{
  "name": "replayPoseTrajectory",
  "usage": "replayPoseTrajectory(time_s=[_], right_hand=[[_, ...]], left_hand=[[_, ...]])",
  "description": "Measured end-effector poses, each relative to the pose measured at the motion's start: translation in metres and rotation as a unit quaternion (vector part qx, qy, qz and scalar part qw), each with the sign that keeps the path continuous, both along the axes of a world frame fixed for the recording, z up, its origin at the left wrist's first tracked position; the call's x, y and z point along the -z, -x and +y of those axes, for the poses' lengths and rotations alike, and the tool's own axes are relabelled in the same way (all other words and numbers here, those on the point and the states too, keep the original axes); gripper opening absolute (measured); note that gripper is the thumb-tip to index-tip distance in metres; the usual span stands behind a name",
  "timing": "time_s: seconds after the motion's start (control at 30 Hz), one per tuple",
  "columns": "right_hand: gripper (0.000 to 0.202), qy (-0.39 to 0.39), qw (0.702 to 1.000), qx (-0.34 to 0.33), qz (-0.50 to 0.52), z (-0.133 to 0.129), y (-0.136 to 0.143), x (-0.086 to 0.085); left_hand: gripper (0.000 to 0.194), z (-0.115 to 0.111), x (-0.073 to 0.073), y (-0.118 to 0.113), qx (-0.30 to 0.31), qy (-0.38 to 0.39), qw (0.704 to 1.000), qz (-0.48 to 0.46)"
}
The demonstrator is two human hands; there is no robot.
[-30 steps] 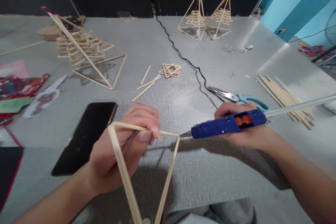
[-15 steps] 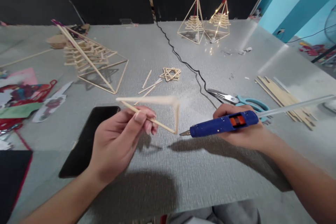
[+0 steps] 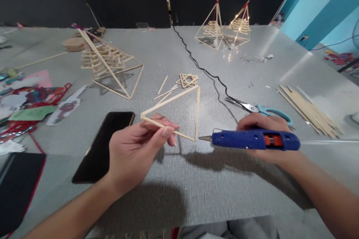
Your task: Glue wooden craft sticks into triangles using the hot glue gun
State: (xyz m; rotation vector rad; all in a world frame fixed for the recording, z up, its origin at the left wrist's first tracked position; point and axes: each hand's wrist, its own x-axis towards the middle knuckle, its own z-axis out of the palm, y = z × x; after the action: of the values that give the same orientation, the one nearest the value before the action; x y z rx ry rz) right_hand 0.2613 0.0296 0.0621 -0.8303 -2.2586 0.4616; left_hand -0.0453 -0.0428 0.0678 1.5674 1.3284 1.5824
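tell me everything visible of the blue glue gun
The blue glue gun looks plastic, with a tapered metal nozzle, a thin wire above its front and an orange-red part in a rear cutout. What looks like a clear stick extends behind. The right hand holds it roughly level above the table; the nozzle points left, just short of a corner of the wooden triangle.

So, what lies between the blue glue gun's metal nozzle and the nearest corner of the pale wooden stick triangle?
Nothing shows there: the head view has only a narrow gap between nozzle and triangle, with grey tabletop behind. Depth is unclear.
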Motion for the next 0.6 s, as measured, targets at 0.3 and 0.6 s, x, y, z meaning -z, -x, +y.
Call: replayPoseTrajectory(time_s=[0.3,0.6], right_hand=[[0.018,-0.012,0.999,-0.048,0.002,0.002,-0.001,0.013],[0.016,-0.02,0.998,-0.056,0.014,0.002,-0.002,0.015]], left_hand=[[0.017,0.001,0.0,-0.002,0.044,-0.056,0.997,0.024],[0.023,0.002,0.002,-0.002,0.017,-0.03,0.999,0.023]])
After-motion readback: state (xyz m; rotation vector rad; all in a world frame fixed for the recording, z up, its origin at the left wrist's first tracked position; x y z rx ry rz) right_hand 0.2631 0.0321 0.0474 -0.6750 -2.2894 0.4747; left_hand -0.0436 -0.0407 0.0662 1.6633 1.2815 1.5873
